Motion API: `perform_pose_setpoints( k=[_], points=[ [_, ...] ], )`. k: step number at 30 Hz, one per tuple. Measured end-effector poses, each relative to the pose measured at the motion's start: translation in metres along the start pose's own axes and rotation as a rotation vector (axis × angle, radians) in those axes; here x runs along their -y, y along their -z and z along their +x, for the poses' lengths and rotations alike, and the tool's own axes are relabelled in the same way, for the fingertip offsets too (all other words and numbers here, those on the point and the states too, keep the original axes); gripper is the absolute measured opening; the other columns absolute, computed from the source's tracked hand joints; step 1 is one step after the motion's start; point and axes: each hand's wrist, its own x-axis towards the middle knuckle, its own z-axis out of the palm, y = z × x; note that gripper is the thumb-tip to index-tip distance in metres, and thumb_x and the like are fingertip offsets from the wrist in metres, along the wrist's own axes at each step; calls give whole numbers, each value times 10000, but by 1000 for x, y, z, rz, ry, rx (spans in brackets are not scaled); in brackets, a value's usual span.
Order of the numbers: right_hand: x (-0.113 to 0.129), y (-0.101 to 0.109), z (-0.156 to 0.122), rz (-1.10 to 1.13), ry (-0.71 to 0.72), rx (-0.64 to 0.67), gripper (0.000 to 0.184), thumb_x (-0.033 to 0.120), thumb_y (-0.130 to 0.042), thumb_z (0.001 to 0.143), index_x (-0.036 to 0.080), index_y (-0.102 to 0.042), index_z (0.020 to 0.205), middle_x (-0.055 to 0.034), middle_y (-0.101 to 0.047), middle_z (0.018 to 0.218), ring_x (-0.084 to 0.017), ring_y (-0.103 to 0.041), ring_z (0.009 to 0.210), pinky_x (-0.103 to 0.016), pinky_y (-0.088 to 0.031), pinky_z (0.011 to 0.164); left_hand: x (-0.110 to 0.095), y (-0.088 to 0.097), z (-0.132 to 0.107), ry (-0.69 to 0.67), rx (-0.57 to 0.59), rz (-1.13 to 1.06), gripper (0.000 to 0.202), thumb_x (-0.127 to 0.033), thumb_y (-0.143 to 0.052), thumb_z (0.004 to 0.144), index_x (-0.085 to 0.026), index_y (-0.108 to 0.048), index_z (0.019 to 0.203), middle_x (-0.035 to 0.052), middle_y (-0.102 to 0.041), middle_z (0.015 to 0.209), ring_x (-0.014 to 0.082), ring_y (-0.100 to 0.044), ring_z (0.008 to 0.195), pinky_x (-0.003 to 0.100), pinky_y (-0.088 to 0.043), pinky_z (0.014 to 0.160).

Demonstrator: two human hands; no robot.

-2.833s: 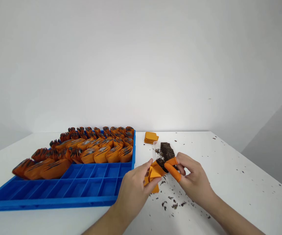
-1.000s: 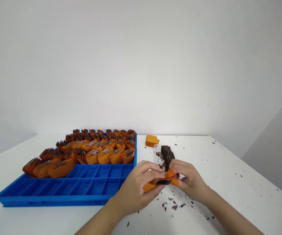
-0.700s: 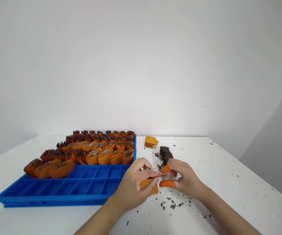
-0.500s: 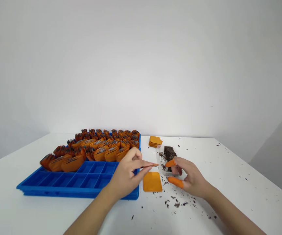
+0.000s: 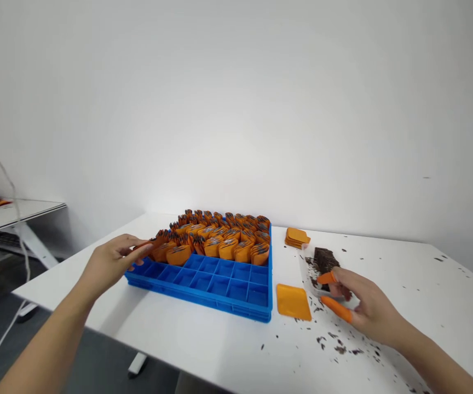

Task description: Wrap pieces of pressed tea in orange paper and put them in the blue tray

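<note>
At the left end of the blue divided tray (image 5: 236, 306), my left hand (image 5: 111, 262) pinches a thin, flat orange piece (image 5: 148, 243) with a dark edge. Its fingers partly hide that piece, which is beside the orange bundles in the tray. My right hand (image 5: 368, 303) has orange finger covers on thumb and forefinger, held apart with nothing seen between them. It hovers by a clear plastic box (image 5: 304, 268) holding stacked dark brown pieces (image 5: 324, 260). One flat orange square (image 5: 294, 302) lies between tray and box.
Folded orange bundles (image 5: 226, 249) with dark edges fill the tray's back rows; front compartments show bare blue bottoms. Behind the box is a stack of orange squares (image 5: 296, 236). Dark crumbs (image 5: 340, 349) litter the white table (image 5: 228, 350). Another table (image 5: 35, 207) and a white cable (image 5: 25, 257) are at left.
My left hand has moved from above the orange square to the tray's left end, carrying the thin piece. My right hand stays beside the box. The view has turned left.
</note>
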Motion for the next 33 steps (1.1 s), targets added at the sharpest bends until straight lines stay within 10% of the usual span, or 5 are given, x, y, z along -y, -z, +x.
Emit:
perform_pose_setpoints(
  k=[7,27,33],
  points=[
    [-7,-5,-3,-39,11,-39,282,410,-628,1049,268,-475,860,25,-514,718,-156,-467,607,-285,-449,531,36,1,21,130,-71,-6,510,-663,-765,778,-199,-808,984,79,-835,914,295,-819,763,333,-667,599],
    [-5,0,-3,-69,115,-45,271,374,-660,1028,261,-501,839,17,-537,703,-155,-520,586,-273,-444,514,46,5,43,361,-54,118,164,-320,-761,877,-186,-707,799,-1,-719,538,258,-792,606,314,-628,657],
    [-8,-1,-4,-43,104,-4,258,388,-665,1029,257,-538,846,1,-551,720,-166,-521,608,-288,-447,531,52,-15,49,441,39,58,259,-387,-697,1057,-138,-715,1124,44,-763,996,176,-748,803,352,-654,752]
  ],
)
